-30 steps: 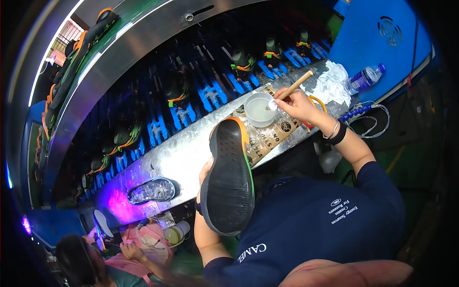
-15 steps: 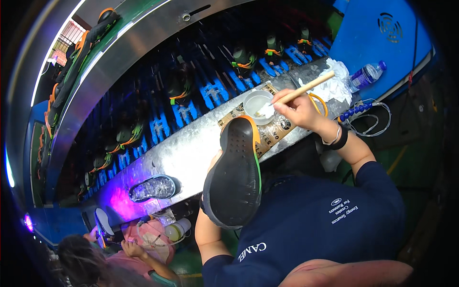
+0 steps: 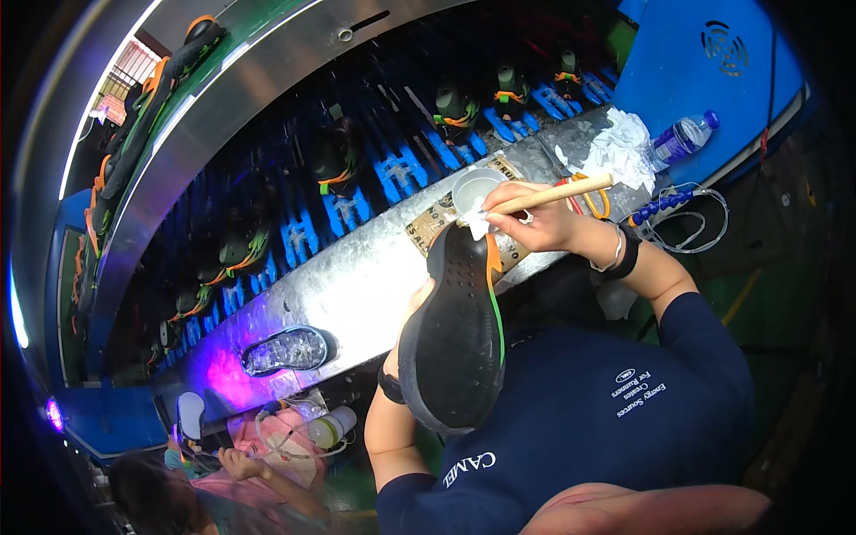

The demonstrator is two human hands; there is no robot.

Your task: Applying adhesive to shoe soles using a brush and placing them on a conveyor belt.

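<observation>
In front of my chest, a black shoe [image 3: 453,348] with orange and green trim shows its sole to me. Its narrow end points away, toward the bench. My left hand [image 3: 417,301] grips it from behind; most of those fingers are hidden. A wooden-handled brush [image 3: 580,188] is pinched in my right hand [image 3: 533,223]. The brush's white tip meets the edge of the shoe's far end. Just beyond that tip, a clear round bowl [image 3: 458,193] stands on printed brown cardboard [image 3: 430,228].
A metal bench [image 3: 294,294] carries a dark sole-shaped mould [image 3: 285,351], crumpled white paper [image 3: 620,150], orange-handled scissors [image 3: 596,194] and a bottle [image 3: 685,138]. Behind run blue racks [image 3: 346,210] with shoes. At lower left, a person [image 3: 223,495] holds a pale sole [image 3: 190,415].
My right hand has brought the brush from the bowl to the shoe's far end. The shoe has shifted slightly right and nearer. The other person's pale sole has turned.
</observation>
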